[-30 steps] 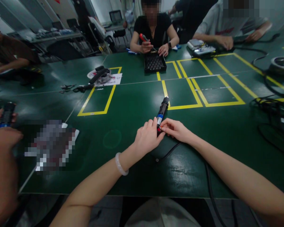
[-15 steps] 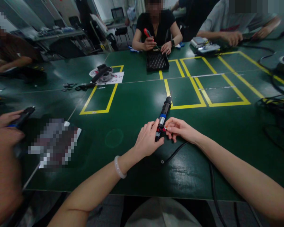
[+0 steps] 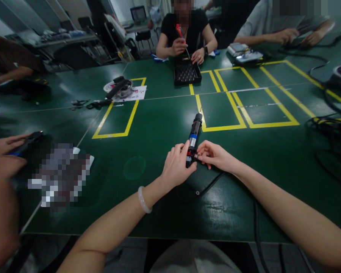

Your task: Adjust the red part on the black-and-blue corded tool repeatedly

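My left hand (image 3: pixel 174 165) is wrapped over the lower part of a black cylindrical tool (image 3: pixel 197 123) with a blue band, a silver section and a thin metal tip pointing away from me. Red parts (image 3: pixel 189 153) show in the tool's side near the fingers. My right hand (image 3: pixel 214 156) is at the tool's right side, thumb and fingertips pinching a small light-coloured piece (image 3: pixel 196 156) beside the red parts. Its exact kind is too small to make out. Below the hands, a black cable (image 3: pixel 211 184) lies on the green table with its cut end showing.
On my left a co-worker's hands (image 3: pixel 5 153) hold a dark tool, beside a blurred sheet (image 3: pixel 65 174). Opposite, a person works over a black tray (image 3: pixel 187 74) with a red-handled screwdriver (image 3: pixel 179 31). Coiled black cables (image 3: pixel 332 140) lie right; yellow tape (image 3: pixel 224 129) marks the table.
My right fingertips have shifted slightly at the tool's side, and the small piece between them shows more plainly. My left hand keeps its hold. The view has shifted a little.
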A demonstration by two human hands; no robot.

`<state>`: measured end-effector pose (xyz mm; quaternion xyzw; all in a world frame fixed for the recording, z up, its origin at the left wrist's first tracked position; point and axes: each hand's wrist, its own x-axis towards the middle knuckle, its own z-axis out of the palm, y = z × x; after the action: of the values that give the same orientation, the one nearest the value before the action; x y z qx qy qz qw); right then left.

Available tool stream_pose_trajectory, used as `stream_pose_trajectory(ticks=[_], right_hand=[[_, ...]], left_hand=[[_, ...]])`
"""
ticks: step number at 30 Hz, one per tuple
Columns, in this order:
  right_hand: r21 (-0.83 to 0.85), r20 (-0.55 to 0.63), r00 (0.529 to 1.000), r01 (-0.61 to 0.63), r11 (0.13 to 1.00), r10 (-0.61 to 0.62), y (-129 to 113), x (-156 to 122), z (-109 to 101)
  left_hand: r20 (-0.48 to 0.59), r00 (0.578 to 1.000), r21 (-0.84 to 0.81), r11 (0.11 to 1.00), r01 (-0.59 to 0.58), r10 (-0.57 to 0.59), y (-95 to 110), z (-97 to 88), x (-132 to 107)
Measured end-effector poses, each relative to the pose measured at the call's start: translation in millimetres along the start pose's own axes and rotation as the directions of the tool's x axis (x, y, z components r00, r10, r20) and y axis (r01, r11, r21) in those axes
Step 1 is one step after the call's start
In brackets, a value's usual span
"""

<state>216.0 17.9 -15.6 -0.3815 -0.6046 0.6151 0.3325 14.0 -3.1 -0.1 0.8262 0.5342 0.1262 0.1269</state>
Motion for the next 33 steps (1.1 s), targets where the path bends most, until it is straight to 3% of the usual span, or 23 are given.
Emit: stream_pose_trajectory(ticks=[6,15,22,28,33], right_hand=[[-0.093,-0.049,0.998,-0.03,0.995,0.026,-0.8,1.5,-2.1],[-0.053,-0.071,0.996,-0.061,0.997,0.057,-1.9,1.1,-4.0],[0.123,-0.09,0.994,-0.054,0.991,0.066,-3.5,2.0,-10.0],[0.2,-0.055,0.991,-0.109,0.974,0.123,-5.6,-0.6,-21.3],[0.167,-0.038,0.991,-0.118,0.979,0.126,-5.4,-1.5,-20.4]], left_hand=[[-0.007,1.0,0.002,1.0,-0.004,0.004,0.7,-1.1,0.3],[-0.006,1.0,0.087,0.996,0.028,-0.028,9.1,-5.7,11.6],[-0.013,1.0,0.153,0.988,0.012,-0.01,8.0,-6.8,13.2],[-0.013,1.0,0.229,0.973,-0.006,0.009,-9.7,-14.4,8.2],[-0.034,0.998,0.297,0.953,0.062,-0.054,-44.3,-30.4,1.2]])
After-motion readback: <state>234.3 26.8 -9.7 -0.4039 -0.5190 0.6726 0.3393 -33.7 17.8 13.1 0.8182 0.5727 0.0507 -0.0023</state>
